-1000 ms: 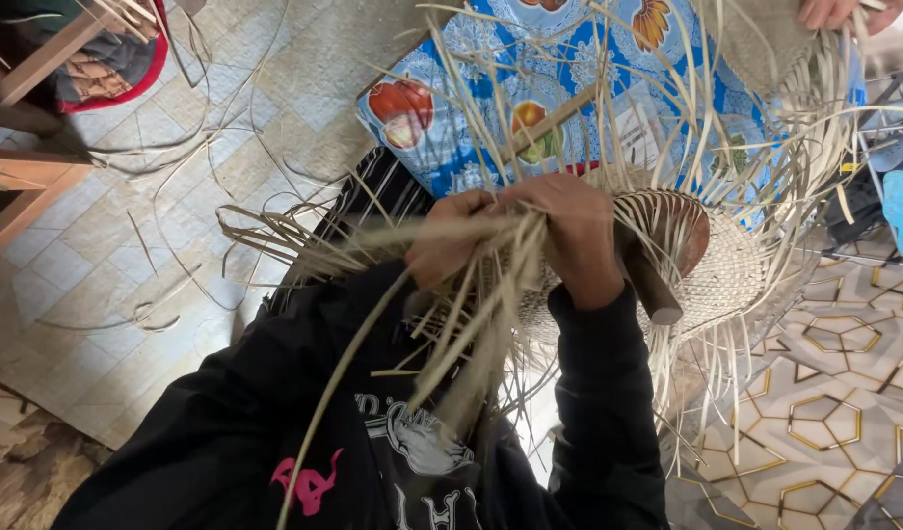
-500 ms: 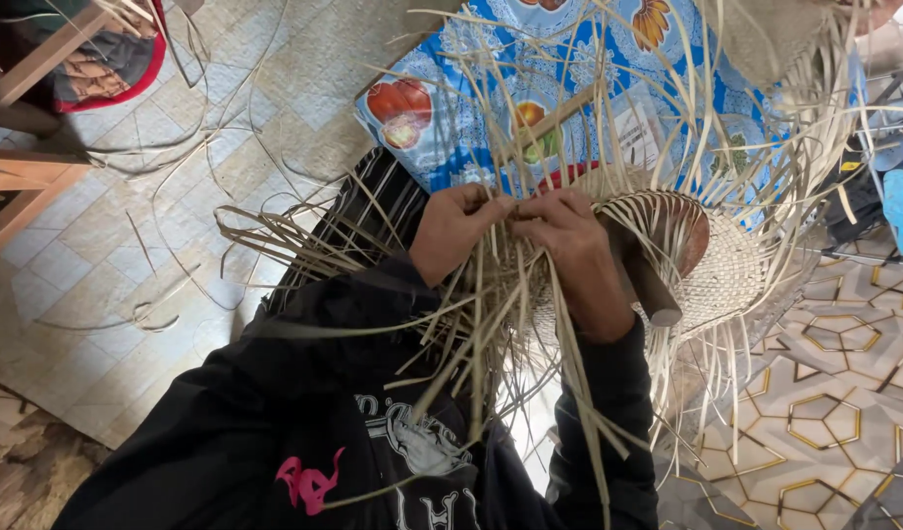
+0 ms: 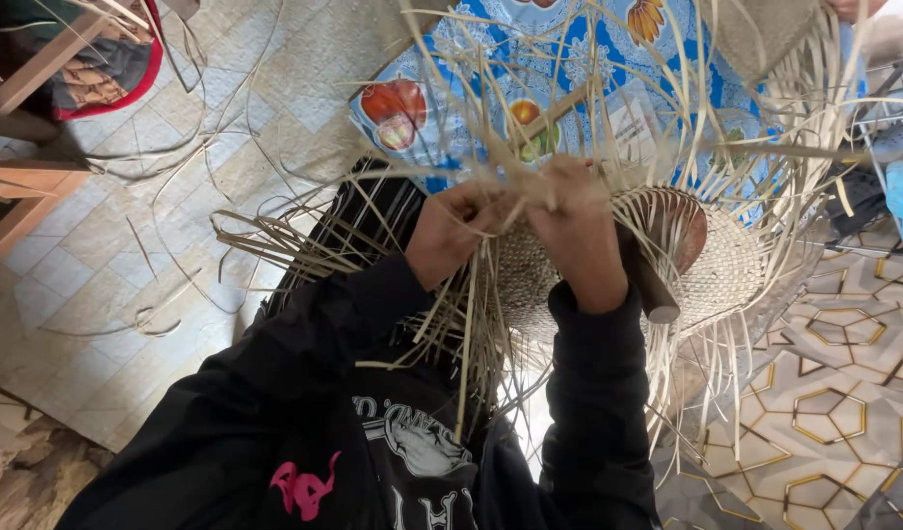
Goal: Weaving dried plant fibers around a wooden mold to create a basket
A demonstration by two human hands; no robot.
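Head view: my left hand (image 3: 450, 238) and right hand (image 3: 574, 240) pinch light, springy straw strips (image 3: 530, 186) mid-frame, best gripped close to the woven hat (image 3: 726, 265).

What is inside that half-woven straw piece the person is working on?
A dark brown wooden form shows through the open end of the woven straw piece, its handle sticking out. Weaving and the right hand cover the rest.

You are sitting over a pale tiled floor (image 3: 98, 285) strewn with loose strips; a blue fruit-patterned cloth (image 3: 442, 88) is lying ahead, wooden furniture (image 3: 20, 182) standing at your left.
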